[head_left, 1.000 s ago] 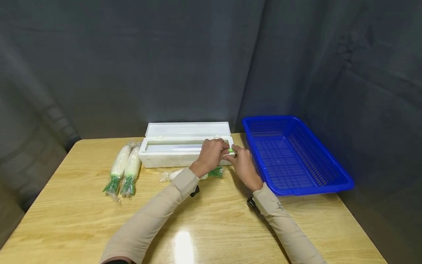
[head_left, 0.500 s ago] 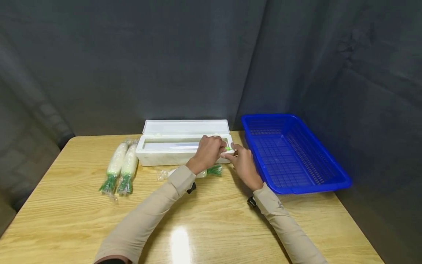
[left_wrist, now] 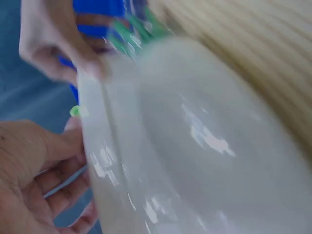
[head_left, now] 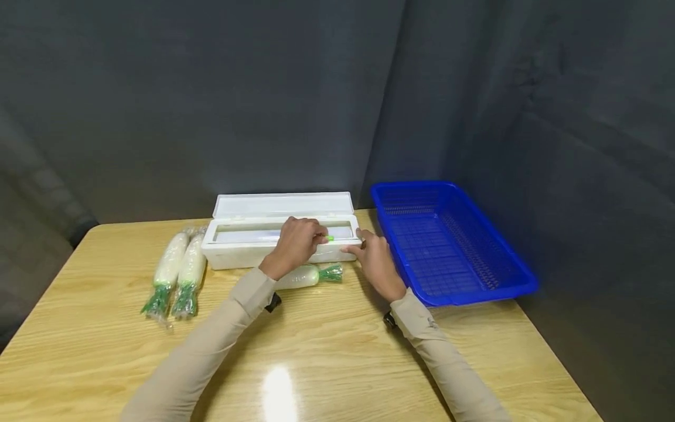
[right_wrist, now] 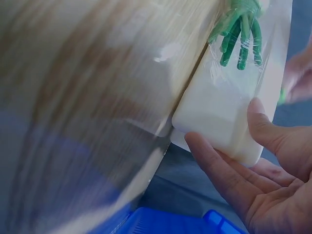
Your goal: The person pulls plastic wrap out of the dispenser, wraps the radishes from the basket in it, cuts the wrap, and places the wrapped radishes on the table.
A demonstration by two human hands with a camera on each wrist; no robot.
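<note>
A long white cling film dispenser [head_left: 232,256] stands at the back with its lid [head_left: 285,205] raised. My left hand [head_left: 297,241] pinches the small green slider [head_left: 330,238] on its front top edge; the left wrist view shows the green slider [left_wrist: 74,111] at the fingertips. My right hand [head_left: 375,264] grips the dispenser's right end, thumb on the front and fingers round the end in the right wrist view. A plastic-wrapped white radish [head_left: 303,276] with green stalks lies along the dispenser's front, partly hidden by my left hand and wrist.
Two more wrapped radishes, an outer one [head_left: 171,258] and an inner one [head_left: 192,261], lie side by side left of the dispenser. A blue mesh basket [head_left: 474,298] sits close by on the right. Behind the wooden table [head_left: 337,363] hangs a dark curtain [head_left: 263,105].
My left hand has slid leftward along the dispenser's front edge with the green slider, away from my right hand. The right hand keeps its grip on the end. The head view has shifted slightly.
</note>
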